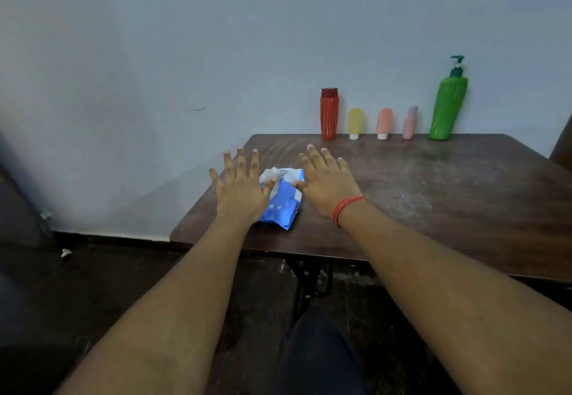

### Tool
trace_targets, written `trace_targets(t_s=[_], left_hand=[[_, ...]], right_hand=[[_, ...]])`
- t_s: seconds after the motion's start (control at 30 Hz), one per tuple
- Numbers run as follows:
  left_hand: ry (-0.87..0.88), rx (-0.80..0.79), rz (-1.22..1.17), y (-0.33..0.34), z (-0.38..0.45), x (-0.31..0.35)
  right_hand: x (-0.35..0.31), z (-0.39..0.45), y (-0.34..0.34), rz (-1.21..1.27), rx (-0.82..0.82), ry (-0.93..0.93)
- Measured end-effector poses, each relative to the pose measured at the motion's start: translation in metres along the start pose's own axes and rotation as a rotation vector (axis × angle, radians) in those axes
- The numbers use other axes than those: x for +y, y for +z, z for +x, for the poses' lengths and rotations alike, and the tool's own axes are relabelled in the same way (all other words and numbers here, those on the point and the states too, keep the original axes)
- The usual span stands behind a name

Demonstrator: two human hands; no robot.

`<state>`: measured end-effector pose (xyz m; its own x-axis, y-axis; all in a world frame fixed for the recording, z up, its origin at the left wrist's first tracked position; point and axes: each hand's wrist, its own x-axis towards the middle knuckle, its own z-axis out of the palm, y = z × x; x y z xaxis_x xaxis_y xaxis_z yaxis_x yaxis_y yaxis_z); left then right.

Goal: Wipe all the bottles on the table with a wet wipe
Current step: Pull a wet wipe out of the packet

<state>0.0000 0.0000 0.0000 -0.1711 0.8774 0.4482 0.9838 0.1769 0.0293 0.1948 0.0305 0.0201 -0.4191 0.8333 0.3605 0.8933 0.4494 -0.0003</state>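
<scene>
My left hand (238, 188) is spread flat, fingers straight, thumb over the blue wipes pack (283, 201) on the desk (433, 196). My right hand (325, 184) is spread too, thumb at the pack's other edge. Along the wall: red bottle (329, 114), yellow tube (355, 123), orange tube (384, 123), pink bottle (410, 123), green pump bottle (448, 103).

Head camera looks forward and down over the table (464, 184).

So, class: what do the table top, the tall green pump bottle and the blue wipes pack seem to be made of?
Table top: dark wood or laminate, streaky grain, dull sheen. Green pump bottle: probably moulded plastic, smooth, ribbed. Wipes pack: likely soft plastic film, crinkled.
</scene>
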Motion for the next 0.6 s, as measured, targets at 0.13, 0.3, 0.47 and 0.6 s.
trace_targets(t_s=[0.13, 0.3, 0.47, 0.6], left_hand=[[-0.04, -0.019, 0.005, 0.008, -0.004, -0.017], [-0.069, -0.059, -0.053, 0.017, -0.009, -0.029], [-0.151, -0.163, -0.19, 0.029, -0.016, -0.038], [-0.175, -0.195, -0.255, 0.029, -0.016, -0.04]], right_hand=[[-0.026, 0.005, 0.015, -0.053, 0.063, -0.091], [-0.047, 0.011, 0.03, -0.164, 0.186, -0.182], [-0.061, 0.023, 0.036, -0.122, 0.146, -0.141], [-0.067, 0.034, 0.038, -0.096, -0.015, -0.091]])
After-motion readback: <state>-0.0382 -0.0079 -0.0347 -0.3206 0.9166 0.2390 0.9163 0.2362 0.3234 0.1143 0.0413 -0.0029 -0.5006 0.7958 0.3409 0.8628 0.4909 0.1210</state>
